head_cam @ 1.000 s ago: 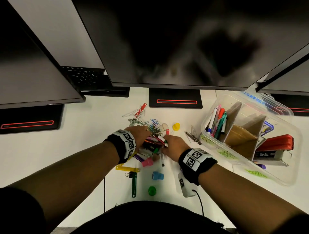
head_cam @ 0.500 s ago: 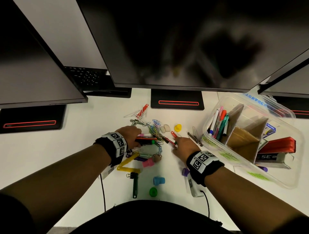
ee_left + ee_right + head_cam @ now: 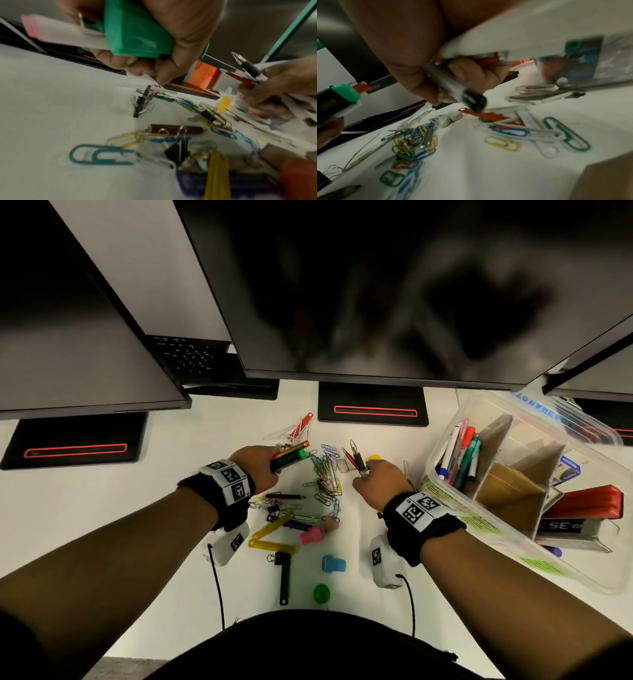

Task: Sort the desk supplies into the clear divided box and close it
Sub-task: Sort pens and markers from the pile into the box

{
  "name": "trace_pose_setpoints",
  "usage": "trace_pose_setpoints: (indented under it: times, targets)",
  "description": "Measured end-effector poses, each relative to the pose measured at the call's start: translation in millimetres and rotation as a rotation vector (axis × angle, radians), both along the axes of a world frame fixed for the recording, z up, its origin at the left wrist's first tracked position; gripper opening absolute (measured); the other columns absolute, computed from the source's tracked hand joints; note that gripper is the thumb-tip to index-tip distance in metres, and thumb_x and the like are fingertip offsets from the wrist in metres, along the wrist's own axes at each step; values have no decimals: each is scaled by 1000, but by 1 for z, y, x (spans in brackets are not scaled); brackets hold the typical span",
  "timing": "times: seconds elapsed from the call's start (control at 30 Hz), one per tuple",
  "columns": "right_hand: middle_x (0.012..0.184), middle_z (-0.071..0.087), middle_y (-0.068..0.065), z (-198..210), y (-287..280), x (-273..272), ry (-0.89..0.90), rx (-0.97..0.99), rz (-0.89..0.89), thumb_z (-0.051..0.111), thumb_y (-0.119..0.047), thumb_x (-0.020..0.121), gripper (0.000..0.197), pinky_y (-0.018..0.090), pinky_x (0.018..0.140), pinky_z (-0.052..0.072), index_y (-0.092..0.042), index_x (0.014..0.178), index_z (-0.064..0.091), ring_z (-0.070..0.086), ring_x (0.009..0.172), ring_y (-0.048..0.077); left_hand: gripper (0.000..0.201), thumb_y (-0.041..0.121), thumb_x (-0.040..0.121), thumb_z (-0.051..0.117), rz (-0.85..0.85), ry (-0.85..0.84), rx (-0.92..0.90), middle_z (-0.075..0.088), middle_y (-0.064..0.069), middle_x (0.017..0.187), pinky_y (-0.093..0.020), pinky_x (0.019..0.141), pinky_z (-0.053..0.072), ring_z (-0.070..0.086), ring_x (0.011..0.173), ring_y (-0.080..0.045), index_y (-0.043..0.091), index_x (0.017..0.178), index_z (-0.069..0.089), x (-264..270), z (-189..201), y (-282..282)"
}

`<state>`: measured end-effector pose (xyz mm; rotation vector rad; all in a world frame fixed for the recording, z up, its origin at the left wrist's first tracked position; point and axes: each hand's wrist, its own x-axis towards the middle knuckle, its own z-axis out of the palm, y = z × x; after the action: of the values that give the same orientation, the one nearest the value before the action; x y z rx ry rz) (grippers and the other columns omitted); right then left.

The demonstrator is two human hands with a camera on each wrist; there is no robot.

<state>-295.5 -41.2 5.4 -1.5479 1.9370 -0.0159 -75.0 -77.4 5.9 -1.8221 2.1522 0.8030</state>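
Note:
My left hand (image 3: 260, 465) grips a bundle of markers (image 3: 290, 456) with green and orange caps, lifted off the desk; the green cap (image 3: 137, 33) fills the left wrist view. My right hand (image 3: 380, 481) holds a red pen and a black pen (image 3: 356, 460), tips pointing away; a pen barrel (image 3: 453, 86) shows in the right wrist view. Between the hands lies a heap of coloured paper clips (image 3: 325, 474). The clear divided box (image 3: 442, 484) stands open at right, with pens (image 3: 459, 453) in its left compartment and cardboard dividers (image 3: 507, 491).
Two white erasers (image 3: 346, 463), a yellow cap (image 3: 373, 457), a pencil (image 3: 286, 496), binder clips (image 3: 274, 506), yellow fasteners (image 3: 270, 532), pink (image 3: 311, 535), blue (image 3: 333, 564) and green (image 3: 322, 593) stamps lie on the desk. A red stapler (image 3: 589, 503) sits by the box. Monitors overhang the back.
Both hands rose from the pile and moved apart. The left lifted the markers leftward and up; the right carried the pens toward the box.

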Motion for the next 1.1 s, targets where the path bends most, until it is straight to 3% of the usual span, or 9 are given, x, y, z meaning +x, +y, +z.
trace_pose_setpoints:
  times: [0.13, 0.37, 0.53, 0.6, 0.7, 0.8, 0.9, 0.97, 1.1]
  targets:
    - [112, 63, 18, 0, 3, 3, -45, 4, 9, 55, -30, 91, 33, 27, 76, 40, -4, 111, 58, 58, 105, 34, 29, 28, 87, 57, -194, -24, 46, 58, -8, 113, -32, 88, 42, 55, 107, -26, 15, 112, 55, -6, -7, 7]
    - [106, 64, 15, 7, 2, -6, -118, -37, -50, 56, -27, 90, 28, 29, 75, 43, -6, 110, 57, 61, 95, 31, 27, 26, 87, 53, -366, -111, 55, 58, -6, 114, -33, 86, 45, 57, 108, -27, 20, 113, 55, -21, -19, 17]
    - [89, 60, 5, 39, -2, -13, -238, -176, -127, 53, -20, 93, 19, 34, 78, 49, -10, 109, 56, 56, 79, 22, 30, 24, 85, 56, -315, -107, 51, 61, -8, 112, -31, 84, 46, 58, 105, -27, 19, 114, 56, -24, -15, 12]
    - [76, 54, 0, 58, -4, -23, -395, -192, -237, 51, -16, 94, 10, 35, 67, 56, -14, 104, 52, 54, 64, 16, 29, 23, 84, 56, -255, -74, 47, 63, -9, 110, -30, 82, 45, 59, 103, -27, 16, 112, 57, -23, -10, 7]
    - [67, 50, 4, 83, -4, -44, -554, -225, -385, 48, -11, 95, 8, 22, 44, 53, -15, 102, 49, 50, 52, 15, 26, 25, 85, 56, -175, -18, 15, 63, -11, 109, -28, 79, 42, 59, 102, -28, 12, 107, 57, -22, -2, 0]
    - [66, 48, 5, 93, -5, -71, -675, -308, -553, 49, -4, 94, 12, 21, 41, 50, -11, 103, 50, 47, 51, 16, 27, 24, 87, 55, -99, 34, -8, 63, -14, 111, -31, 83, 43, 58, 105, -31, 9, 110, 57, -24, 3, -4]
    - [65, 49, 7, 90, -6, -100, -722, -354, -722, 49, -1, 92, 12, 21, 39, 45, -10, 100, 51, 46, 49, 17, 24, 24, 88, 55, -24, 97, 21, 63, -14, 95, -32, 79, 43, 60, 96, -32, 7, 103, 59, -32, 7, -5]
    - [64, 50, 8, 82, -7, -116, -733, -381, -826, 50, 1, 91, 14, 22, 43, 46, -13, 88, 53, 46, 49, 19, 17, 25, 88, 55, -31, 118, 28, 56, -7, 84, -29, 72, 40, 57, 84, -29, 9, 93, 57, -39, 8, -4]
    - [69, 57, 5, 66, -13, -130, -696, -403, -981, 54, -4, 88, 21, 41, 81, 51, -23, 79, 54, 55, 60, 19, 12, 24, 88, 55, -102, 125, 16, 52, -4, 84, -28, 70, 37, 57, 83, -27, 15, 84, 50, -53, 13, 1]
